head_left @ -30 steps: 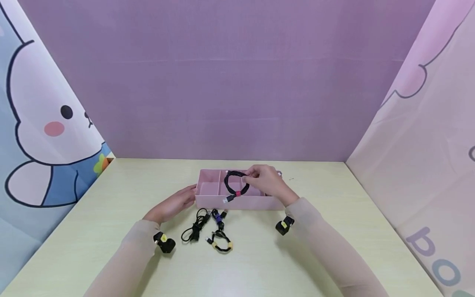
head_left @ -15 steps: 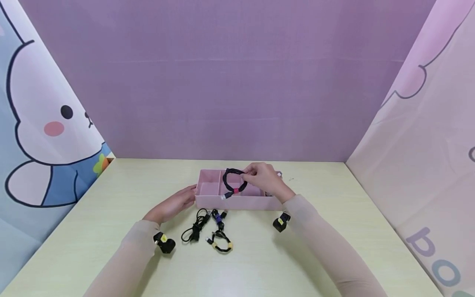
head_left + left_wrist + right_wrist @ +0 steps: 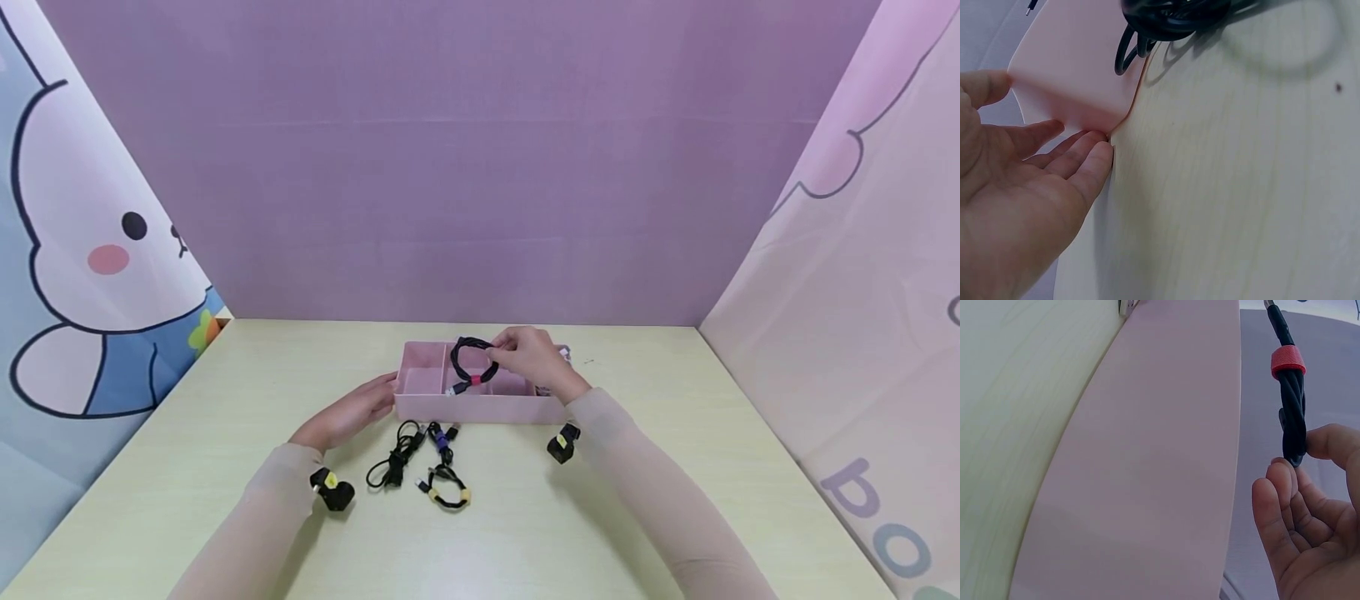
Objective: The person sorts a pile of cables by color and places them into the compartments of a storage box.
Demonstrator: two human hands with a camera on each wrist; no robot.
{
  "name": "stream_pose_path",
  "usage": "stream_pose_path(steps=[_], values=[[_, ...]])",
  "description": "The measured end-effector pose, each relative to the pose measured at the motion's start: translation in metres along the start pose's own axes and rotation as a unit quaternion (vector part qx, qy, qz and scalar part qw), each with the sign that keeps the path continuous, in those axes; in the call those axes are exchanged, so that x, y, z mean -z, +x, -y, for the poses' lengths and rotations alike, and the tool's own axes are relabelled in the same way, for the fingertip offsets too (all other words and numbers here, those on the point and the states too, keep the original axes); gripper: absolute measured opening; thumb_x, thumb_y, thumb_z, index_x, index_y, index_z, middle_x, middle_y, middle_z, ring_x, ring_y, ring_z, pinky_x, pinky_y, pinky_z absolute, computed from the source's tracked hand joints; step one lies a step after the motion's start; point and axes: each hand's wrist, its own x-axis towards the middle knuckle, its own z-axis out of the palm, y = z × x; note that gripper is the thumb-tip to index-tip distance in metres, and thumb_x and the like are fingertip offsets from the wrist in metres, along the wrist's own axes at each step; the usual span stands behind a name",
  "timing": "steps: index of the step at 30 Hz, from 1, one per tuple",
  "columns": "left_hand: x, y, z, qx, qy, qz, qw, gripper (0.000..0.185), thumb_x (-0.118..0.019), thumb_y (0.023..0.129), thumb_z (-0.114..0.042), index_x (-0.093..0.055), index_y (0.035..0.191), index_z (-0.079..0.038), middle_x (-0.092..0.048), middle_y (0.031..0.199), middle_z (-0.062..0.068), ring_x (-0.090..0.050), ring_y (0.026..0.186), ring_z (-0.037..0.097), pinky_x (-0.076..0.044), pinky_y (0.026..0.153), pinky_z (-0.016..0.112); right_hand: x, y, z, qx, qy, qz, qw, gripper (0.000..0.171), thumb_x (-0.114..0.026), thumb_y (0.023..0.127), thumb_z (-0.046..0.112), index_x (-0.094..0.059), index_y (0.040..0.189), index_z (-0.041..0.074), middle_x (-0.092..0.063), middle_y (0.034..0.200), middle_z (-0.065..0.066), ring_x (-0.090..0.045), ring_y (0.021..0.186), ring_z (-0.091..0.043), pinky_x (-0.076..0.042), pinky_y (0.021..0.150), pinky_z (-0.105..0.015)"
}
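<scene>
My right hand [image 3: 534, 360] pinches a coiled black USB cable [image 3: 1293, 406] between thumb and fingertips. A red tie [image 3: 1288, 359] wraps the coil, and its metal plug hangs at the lower left in the head view. The coil is held up over the middle of a pink divided box [image 3: 480, 408]. At the box's left end, my left hand [image 3: 352, 414] rests against the wall with fingers loosely extended. In the left wrist view its thumb touches the upper corner and the fingertips lie at the lower edge. The right hand partly hides the box's right compartments.
Before the box, three bundled cables lie on the table: a black looped one [image 3: 396, 463], one with a purple tie [image 3: 442, 442], and one with yellow bands [image 3: 454, 505]. Small items [image 3: 565, 353] show at the box's right end. A purple backdrop [image 3: 465, 208] stands behind.
My right hand has risen slightly and shifted a little left, carrying the coiled USB cable along above the box. The left hand and the cables on the table have stayed put.
</scene>
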Motion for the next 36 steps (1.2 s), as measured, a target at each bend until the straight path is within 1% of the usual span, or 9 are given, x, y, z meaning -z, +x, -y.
stream_pose_path(steps=[5,11,18,25,27,30,32,34,36], values=[[0.000,0.001,0.001,-0.003,-0.003,0.002,1.0000,0.061,-0.027,0.112,-0.034,-0.010,0.159,0.000,-0.023,0.162,0.022,-0.025,0.147,0.039,-0.022,0.121,0.046,-0.002,0.003,-0.003,-0.006,-0.002,0.001,1.000,0.022,-0.069,0.095,0.029,-0.074,0.105,0.010,-0.072,0.088,0.002,-0.071,0.085,-0.032,-0.057,0.067,-0.034],[0.001,0.002,0.002,-0.007,-0.003,0.003,1.0000,0.061,-0.028,0.112,-0.034,-0.010,0.159,0.001,-0.024,0.161,0.023,-0.026,0.147,0.039,-0.022,0.121,0.046,-0.005,0.008,-0.008,-0.014,-0.012,-0.002,1.000,0.023,-0.069,0.094,0.030,-0.075,0.106,0.011,-0.072,0.087,0.003,-0.071,0.081,-0.026,-0.056,0.068,-0.033],[0.000,0.001,0.003,-0.004,-0.004,0.002,1.0000,0.062,-0.029,0.112,-0.034,-0.010,0.160,0.000,-0.023,0.162,0.022,-0.025,0.147,0.038,-0.022,0.121,0.046,-0.009,0.011,-0.009,-0.021,-0.015,-0.010,1.000,0.021,-0.070,0.094,0.029,-0.076,0.104,0.011,-0.072,0.087,0.003,-0.067,0.073,-0.013,-0.056,0.081,-0.048],[0.000,0.001,0.002,-0.009,-0.008,0.004,0.9999,0.060,-0.028,0.112,-0.033,-0.010,0.159,0.001,-0.023,0.161,0.023,-0.025,0.147,0.039,-0.022,0.121,0.046,-0.009,0.011,-0.006,-0.021,-0.033,-0.013,0.999,0.022,-0.070,0.094,0.030,-0.075,0.105,0.012,-0.072,0.089,0.003,-0.066,0.077,-0.014,-0.049,0.092,-0.057],[0.000,0.001,0.002,-0.008,-0.008,0.004,0.9999,0.060,-0.028,0.112,-0.033,-0.010,0.159,0.001,-0.023,0.161,0.023,-0.025,0.147,0.039,-0.022,0.121,0.046,-0.009,0.012,-0.006,-0.020,-0.038,-0.015,0.999,0.022,-0.070,0.094,0.030,-0.076,0.105,0.012,-0.072,0.090,0.003,-0.066,0.079,-0.014,-0.042,0.099,-0.064],[0.000,0.001,0.002,-0.007,-0.008,0.003,0.9999,0.060,-0.028,0.112,-0.032,-0.010,0.159,0.001,-0.023,0.161,0.022,-0.025,0.147,0.039,-0.022,0.121,0.046,-0.009,0.013,-0.005,-0.017,-0.038,-0.013,0.999,0.021,-0.071,0.094,0.028,-0.076,0.105,0.011,-0.072,0.091,0.002,-0.066,0.081,-0.015,-0.052,0.092,-0.052],[0.000,0.002,0.002,-0.007,-0.008,0.002,0.9999,0.060,-0.029,0.112,-0.032,-0.010,0.159,0.001,-0.023,0.161,0.023,-0.025,0.147,0.039,-0.022,0.121,0.046,-0.009,0.014,-0.004,-0.017,-0.039,-0.012,0.999,0.020,-0.071,0.094,0.027,-0.076,0.105,0.011,-0.072,0.091,0.002,-0.066,0.082,-0.015,-0.053,0.092,-0.049],[0.000,0.002,0.002,-0.007,-0.008,0.001,0.9999,0.060,-0.029,0.112,-0.032,-0.010,0.159,0.001,-0.023,0.161,0.023,-0.025,0.147,0.039,-0.023,0.121,0.046,-0.009,0.014,-0.003,-0.016,-0.040,-0.010,0.999,0.021,-0.071,0.094,0.026,-0.075,0.105,0.010,-0.072,0.092,0.001,-0.067,0.084,-0.016,-0.057,0.083,-0.042],[0.000,0.003,0.002,-0.008,-0.008,0.002,0.9999,0.061,-0.029,0.112,-0.032,-0.010,0.159,0.001,-0.023,0.161,0.023,-0.025,0.147,0.039,-0.023,0.121,0.046,-0.009,0.014,-0.001,-0.016,-0.041,-0.007,0.999,0.021,-0.070,0.094,0.027,-0.075,0.107,0.010,-0.072,0.093,0.001,-0.067,0.085,-0.016,-0.056,0.085,-0.045]])
